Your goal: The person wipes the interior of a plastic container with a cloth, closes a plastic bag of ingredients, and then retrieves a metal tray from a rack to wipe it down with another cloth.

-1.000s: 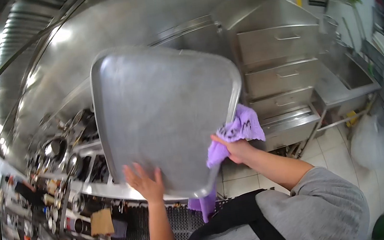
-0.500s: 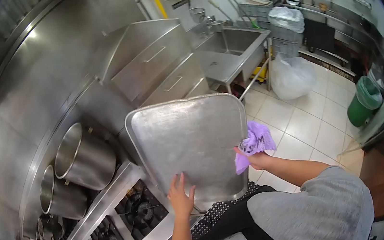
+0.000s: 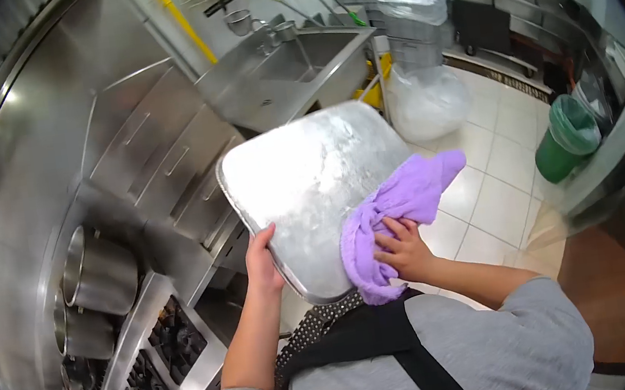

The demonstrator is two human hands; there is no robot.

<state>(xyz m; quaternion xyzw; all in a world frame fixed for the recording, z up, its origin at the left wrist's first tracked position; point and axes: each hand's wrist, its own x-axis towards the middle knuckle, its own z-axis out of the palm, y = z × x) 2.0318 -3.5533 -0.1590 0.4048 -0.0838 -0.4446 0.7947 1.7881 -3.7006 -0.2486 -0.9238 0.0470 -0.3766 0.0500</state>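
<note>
A large metal baking tray (image 3: 310, 175) is held up in front of my body, tilted, its broad silvery face catching the light. My left hand (image 3: 261, 262) grips the tray's left edge near the lower corner, thumb on the near face. A purple cloth (image 3: 414, 189) lies bunched over the tray's lower right part, with its end hanging out past the right edge. My right hand (image 3: 407, 250) presses on the cloth with fingers curled into it. The tray's lower right corner is hidden beneath cloth and hand.
On my left is a gas stove (image 3: 177, 335), with two tall metal pots (image 3: 105, 269) behind it. A steel sink (image 3: 303, 62) stands ahead. A clear plastic bag (image 3: 427, 105) and a green bin (image 3: 565, 138) rest on the tiled floor (image 3: 485, 156).
My view has turned right, away from the stove. The tray has tilted, and my left hand has gone from its face to its left edge. The cloth has spread onto the tray's face.
</note>
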